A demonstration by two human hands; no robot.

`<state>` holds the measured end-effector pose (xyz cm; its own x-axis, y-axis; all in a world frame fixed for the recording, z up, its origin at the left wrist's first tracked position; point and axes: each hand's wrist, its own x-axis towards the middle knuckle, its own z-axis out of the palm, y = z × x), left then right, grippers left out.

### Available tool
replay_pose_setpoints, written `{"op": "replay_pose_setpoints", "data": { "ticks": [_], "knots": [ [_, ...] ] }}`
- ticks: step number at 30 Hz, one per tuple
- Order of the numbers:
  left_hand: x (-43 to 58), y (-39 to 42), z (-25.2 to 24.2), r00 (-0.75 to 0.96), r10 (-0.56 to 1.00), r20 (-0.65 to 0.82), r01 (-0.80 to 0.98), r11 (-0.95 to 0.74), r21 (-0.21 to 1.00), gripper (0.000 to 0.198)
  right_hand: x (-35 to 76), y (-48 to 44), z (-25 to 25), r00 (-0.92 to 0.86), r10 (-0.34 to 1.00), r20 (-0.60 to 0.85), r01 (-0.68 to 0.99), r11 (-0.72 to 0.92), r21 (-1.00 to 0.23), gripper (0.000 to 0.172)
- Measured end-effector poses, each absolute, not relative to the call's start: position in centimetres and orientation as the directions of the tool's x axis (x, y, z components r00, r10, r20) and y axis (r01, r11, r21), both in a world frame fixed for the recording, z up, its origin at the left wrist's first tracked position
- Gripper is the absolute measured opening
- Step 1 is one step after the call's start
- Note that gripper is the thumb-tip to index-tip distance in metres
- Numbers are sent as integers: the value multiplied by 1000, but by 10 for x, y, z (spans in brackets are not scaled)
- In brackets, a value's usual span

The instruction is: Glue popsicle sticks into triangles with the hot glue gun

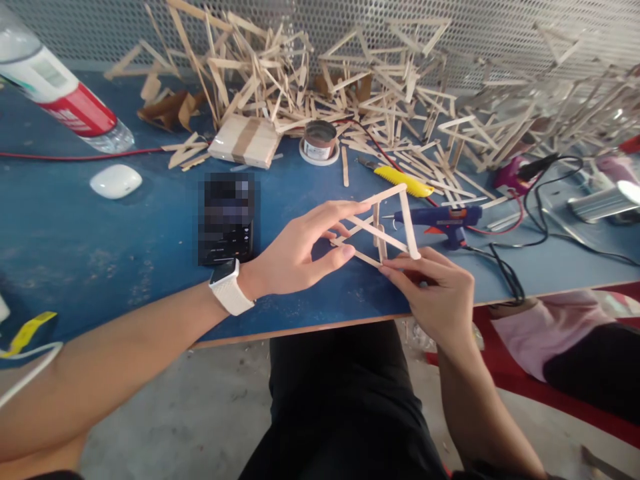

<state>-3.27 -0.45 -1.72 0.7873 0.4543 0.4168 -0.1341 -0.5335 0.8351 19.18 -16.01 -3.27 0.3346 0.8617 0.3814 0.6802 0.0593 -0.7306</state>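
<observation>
Two hands hold one small frame of wooden sticks [383, 230] just above the near edge of the blue worktop [100, 227]. My left hand [295, 257] pinches its left corner, fingers closed on the sticks; my right hand [435, 293] grips the lower right corner from below. I judge the frame is being held steady while its joints set, so any next move calls for gentle, even pressure. Just behind it lies the blue glue gun [440, 220] with its cable, beside a yellow cutter [403, 180]. A phone [226, 217] lies close on the left. Heaps of stick frames [300, 73] crowd the back; free room is mostly at the near left.
</observation>
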Motion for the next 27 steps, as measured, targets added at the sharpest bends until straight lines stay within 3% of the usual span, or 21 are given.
{"op": "replay_pose_setpoints", "data": {
  "ticks": [13,27],
  "knots": [
    [-33,-3,-21,785,438,437,-143,-559,817,57,187,-161,-34,386,803,454,725,40,-688,2],
    [-33,-5,-19,789,429,440,-133,-581,803,59,189,-155,-34,468,821,327,683,-102,-723,6]
  ]
}}
